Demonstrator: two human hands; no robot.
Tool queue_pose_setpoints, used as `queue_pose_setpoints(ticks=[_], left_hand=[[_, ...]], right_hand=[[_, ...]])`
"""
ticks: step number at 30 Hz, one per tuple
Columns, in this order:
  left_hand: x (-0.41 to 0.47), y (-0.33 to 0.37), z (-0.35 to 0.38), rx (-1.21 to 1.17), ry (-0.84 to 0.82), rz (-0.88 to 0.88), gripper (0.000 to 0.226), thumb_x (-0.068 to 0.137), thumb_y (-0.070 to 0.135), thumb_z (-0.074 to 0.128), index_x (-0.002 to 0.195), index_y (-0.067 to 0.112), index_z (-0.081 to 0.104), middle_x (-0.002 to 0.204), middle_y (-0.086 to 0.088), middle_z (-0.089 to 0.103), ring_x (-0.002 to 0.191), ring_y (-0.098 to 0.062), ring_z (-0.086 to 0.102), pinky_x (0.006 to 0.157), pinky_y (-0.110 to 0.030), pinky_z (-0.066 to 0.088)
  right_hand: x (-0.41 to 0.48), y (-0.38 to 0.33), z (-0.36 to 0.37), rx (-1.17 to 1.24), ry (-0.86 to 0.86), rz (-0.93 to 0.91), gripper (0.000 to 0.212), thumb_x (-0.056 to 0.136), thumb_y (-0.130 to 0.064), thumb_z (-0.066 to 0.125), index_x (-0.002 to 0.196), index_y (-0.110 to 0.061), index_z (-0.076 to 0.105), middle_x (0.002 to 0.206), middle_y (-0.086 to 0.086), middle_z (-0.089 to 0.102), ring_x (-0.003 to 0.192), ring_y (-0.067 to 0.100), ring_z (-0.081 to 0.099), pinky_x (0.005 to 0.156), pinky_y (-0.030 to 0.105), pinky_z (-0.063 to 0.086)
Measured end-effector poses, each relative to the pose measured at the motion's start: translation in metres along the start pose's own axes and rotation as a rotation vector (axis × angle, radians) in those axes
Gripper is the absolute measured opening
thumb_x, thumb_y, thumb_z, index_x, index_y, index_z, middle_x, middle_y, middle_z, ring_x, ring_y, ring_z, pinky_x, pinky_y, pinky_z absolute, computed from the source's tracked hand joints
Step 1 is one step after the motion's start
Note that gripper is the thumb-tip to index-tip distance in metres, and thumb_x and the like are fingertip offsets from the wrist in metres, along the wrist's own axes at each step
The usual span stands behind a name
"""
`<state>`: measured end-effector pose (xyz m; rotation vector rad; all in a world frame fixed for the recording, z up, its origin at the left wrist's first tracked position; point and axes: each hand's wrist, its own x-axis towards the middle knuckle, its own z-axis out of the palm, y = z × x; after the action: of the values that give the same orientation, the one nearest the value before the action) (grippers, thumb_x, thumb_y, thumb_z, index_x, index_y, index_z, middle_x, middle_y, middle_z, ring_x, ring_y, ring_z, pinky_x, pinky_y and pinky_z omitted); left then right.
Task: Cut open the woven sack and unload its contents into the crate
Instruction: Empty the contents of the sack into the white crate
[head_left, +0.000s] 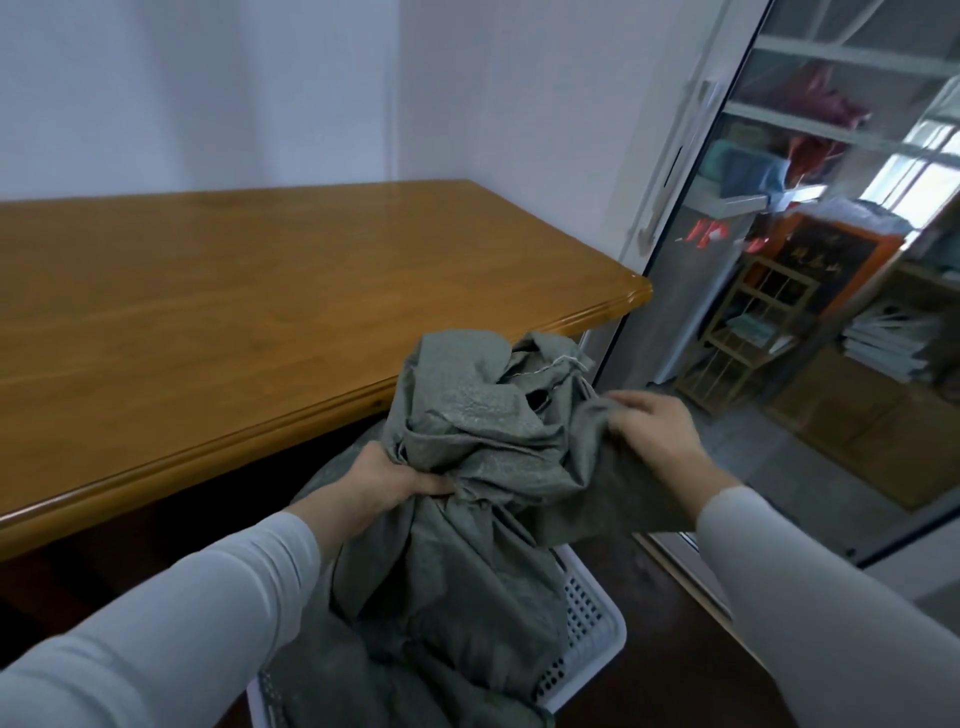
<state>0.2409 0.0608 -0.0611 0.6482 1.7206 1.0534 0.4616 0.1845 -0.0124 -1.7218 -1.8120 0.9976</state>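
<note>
1. The woven sack (467, 415) sits at lower centre of the frame, crumpled and bunched. Its lower part hangs inside the white perforated crate (597, 623) at the bottom edge.
2. My left hand (387, 480) has its fingers curled tight round a gathered fold on the sack's left side.
3. My right hand (657, 431) is on the sack's right side, fingers bent into the cloth and holding a fold. Its outline is blurred.
4. A stitched seam (545, 369) with loose thread shows at the sack's top.
5. The wooden bench (234, 291) fills the left and centre. A glass door (831, 260) stands at the right.
</note>
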Motion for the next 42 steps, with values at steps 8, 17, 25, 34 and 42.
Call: queue_pose_setpoints(ticks=[8, 17, 25, 34, 42], left_hand=[[-0.017, 0.009, -0.009, 0.028, -0.001, 0.008, 0.076, 0.059, 0.022, 0.090, 0.126, 0.012, 0.056, 0.124, -0.004, 0.062, 0.111, -0.027, 0.059, 0.093, -0.038, 0.049], [-0.019, 0.020, -0.009, -0.040, 0.049, -0.046, 0.040, 0.086, 0.023, 0.068, 0.122, 0.011, 0.055, 0.093, -0.004, 0.060, 0.076, -0.020, 0.057, 0.079, -0.036, 0.045], [-0.012, 0.016, 0.002, 0.064, 0.084, 0.001, 0.053, 0.076, 0.014, 0.079, 0.122, 0.006, 0.055, 0.111, -0.009, 0.061, 0.098, -0.028, 0.057, 0.087, -0.036, 0.048], [-0.010, 0.057, -0.010, 0.191, -0.058, -0.152, 0.131, 0.045, 0.049, 0.090, 0.149, 0.015, 0.019, 0.153, -0.009, 0.030, 0.138, -0.033, 0.033, 0.112, -0.049, 0.033], [-0.019, 0.105, 0.018, 0.576, -0.267, 0.298, 0.127, 0.066, 0.017, 0.085, 0.152, 0.028, -0.009, 0.153, -0.003, 0.030, 0.142, -0.023, 0.030, 0.111, -0.035, 0.030]], right_hand=[[-0.020, -0.068, -0.026, 0.079, 0.305, -0.379, 0.037, 0.087, 0.003, 0.048, 0.113, -0.014, 0.069, 0.117, 0.006, 0.065, 0.112, 0.018, 0.057, 0.101, 0.020, 0.038], [-0.010, -0.090, -0.049, -0.023, 0.582, -0.474, 0.034, 0.093, -0.020, 0.041, 0.118, -0.020, 0.064, 0.115, 0.010, 0.065, 0.111, 0.025, 0.057, 0.104, 0.036, 0.038], [0.005, -0.057, -0.076, -0.227, 0.431, -0.369, 0.037, 0.088, -0.007, 0.044, 0.110, -0.020, 0.070, 0.120, 0.007, 0.067, 0.115, 0.029, 0.058, 0.100, 0.033, 0.043], [-0.001, -0.100, -0.079, 0.579, 0.312, -0.232, 0.050, 0.068, 0.015, 0.031, 0.042, -0.017, 0.058, 0.060, 0.003, 0.057, 0.072, 0.021, 0.053, 0.063, 0.026, 0.044], [-0.039, -0.123, -0.081, 1.201, -0.311, -0.299, 0.025, 0.050, -0.001, 0.031, 0.035, -0.011, 0.048, 0.039, 0.010, 0.042, 0.056, 0.023, 0.047, 0.065, 0.029, 0.044]])
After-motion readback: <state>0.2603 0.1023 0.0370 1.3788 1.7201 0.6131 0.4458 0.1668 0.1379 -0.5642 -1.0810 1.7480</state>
